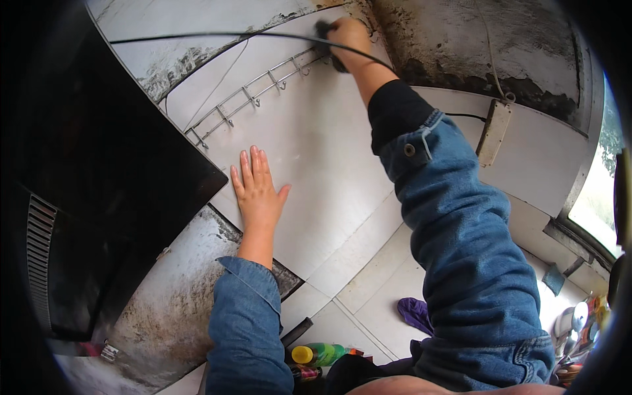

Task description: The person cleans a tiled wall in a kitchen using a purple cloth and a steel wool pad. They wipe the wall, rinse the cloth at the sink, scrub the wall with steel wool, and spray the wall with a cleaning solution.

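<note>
My left hand (pixel 258 187) lies flat with fingers spread on the white tiled wall (pixel 336 178), below a metal hook rail (pixel 253 97). Higher up, my right hand (pixel 350 39) is closed around a dark, blurred object (pixel 322 31) and holds it against the wall at the rail's right end. Motion blur and my fingers hide its exact kind. A black cable (pixel 230 35) crosses in front of my right wrist.
A large black hood-like appliance (pixel 125 171) with a vent fills the left. Grimy, peeling wall (pixel 474 46) lies at the upper right, above a white power strip (pixel 494 133). Below are a yellow-capped green bottle (pixel 319 354) and purple cloth (pixel 415 315). A window (pixel 596 184) stands right.
</note>
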### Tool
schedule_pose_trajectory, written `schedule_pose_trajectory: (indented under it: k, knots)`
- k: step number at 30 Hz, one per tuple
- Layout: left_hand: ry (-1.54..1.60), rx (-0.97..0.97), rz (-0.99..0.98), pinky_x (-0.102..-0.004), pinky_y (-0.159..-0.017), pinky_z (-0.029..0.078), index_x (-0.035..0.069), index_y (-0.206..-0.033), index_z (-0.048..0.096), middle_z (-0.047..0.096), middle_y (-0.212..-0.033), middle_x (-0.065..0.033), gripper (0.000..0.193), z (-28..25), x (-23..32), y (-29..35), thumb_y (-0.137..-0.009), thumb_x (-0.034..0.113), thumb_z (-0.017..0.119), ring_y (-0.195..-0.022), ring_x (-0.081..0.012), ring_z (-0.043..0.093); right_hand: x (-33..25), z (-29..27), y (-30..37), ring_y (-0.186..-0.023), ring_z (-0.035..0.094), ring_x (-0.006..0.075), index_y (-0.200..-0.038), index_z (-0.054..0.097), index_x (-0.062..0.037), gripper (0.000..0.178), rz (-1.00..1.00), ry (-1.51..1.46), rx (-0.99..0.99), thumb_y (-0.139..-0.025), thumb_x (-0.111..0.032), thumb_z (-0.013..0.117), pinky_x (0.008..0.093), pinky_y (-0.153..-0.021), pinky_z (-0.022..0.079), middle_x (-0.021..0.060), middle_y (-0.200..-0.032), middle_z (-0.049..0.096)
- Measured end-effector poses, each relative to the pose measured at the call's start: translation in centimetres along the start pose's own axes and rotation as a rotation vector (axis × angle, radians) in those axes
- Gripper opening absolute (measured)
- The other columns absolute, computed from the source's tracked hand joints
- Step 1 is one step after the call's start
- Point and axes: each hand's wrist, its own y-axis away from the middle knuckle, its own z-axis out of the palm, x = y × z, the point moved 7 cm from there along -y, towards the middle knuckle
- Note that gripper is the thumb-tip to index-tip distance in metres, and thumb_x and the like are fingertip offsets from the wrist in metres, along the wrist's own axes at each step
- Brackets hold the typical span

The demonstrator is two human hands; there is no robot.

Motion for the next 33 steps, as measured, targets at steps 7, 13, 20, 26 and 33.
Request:
schedule_pose_trajectory:
  k: [7, 13, 20, 26, 33]
  knots:
    - [-0.017, 0.014, 0.007, -0.0521, -0.118, 0.010, 0.001, -0.150, 0.027, 0.018, -0.159, -0.0130, 0.095, -0.2, 0.8, -0.3, -0.083, 0.060, 0.059, -0.147, -0.0315, 0.014, 3.2, -1.3, -1.5, -0.091, 0.067, 0.0368, -0.092, 0.072, -0.0022, 0.028, 0.106, -0.271, 0.041, -0.076, -0.025, 0.070, 0.0426, -0.081, 0.052, 0.0206, -0.093, 0.070]
    - [-0.063, 0.011, -0.007, -0.0534, -0.118, 0.010, 0.001, -0.148, 0.031, 0.020, -0.159, -0.0128, 0.094, 0.2, 0.4, 0.0, -0.082, 0.061, 0.060, -0.147, -0.0318, 0.014, -6.6, 2.1, 4.7, -0.090, 0.065, 0.0374, -0.098, 0.072, -0.0093, 0.022, -0.225, -0.037, -0.413, -0.079, -0.020, 0.065, 0.0413, -0.079, 0.053, 0.0178, -0.093, 0.069]
    - [-0.002, 0.087, 0.015, -0.0533, -0.118, 0.010, 0.000, -0.147, 0.033, 0.022, -0.158, -0.0128, 0.095, -0.1, 1.4, -1.0, -0.080, 0.060, 0.062, -0.146, -0.0322, 0.016, -11.7, -6.8, 3.0, -0.083, 0.062, 0.0359, -0.070, 0.068, -0.0039, 0.013, -0.613, -0.027, 0.313, -0.075, -0.015, 0.063, 0.0449, -0.072, 0.049, 0.0176, -0.083, 0.065]
    - [-0.019, 0.040, -0.009, -0.0536, -0.118, 0.010, 0.000, -0.147, 0.032, 0.021, -0.158, -0.0135, 0.096, 0.5, 0.9, -0.4, -0.080, 0.061, 0.063, -0.146, -0.0317, 0.017, -3.1, 1.9, 1.6, -0.084, 0.064, 0.0331, -0.076, 0.072, -0.0076, 0.018, -0.524, 0.216, 0.048, -0.078, -0.016, 0.055, 0.0432, -0.077, 0.052, 0.0150, -0.080, 0.067]
    - [-0.048, 0.048, -0.017, -0.0538, -0.117, 0.011, 0.000, -0.148, 0.031, 0.021, -0.158, -0.0142, 0.097, 0.6, 0.1, 0.0, -0.079, 0.062, 0.063, -0.146, -0.0319, 0.016, -8.6, 4.7, 4.7, -0.080, 0.064, 0.0368, -0.077, 0.071, -0.0085, 0.016, -0.850, 0.182, -0.363, -0.079, -0.019, 0.059, 0.0460, -0.072, 0.052, 0.0166, -0.079, 0.067]
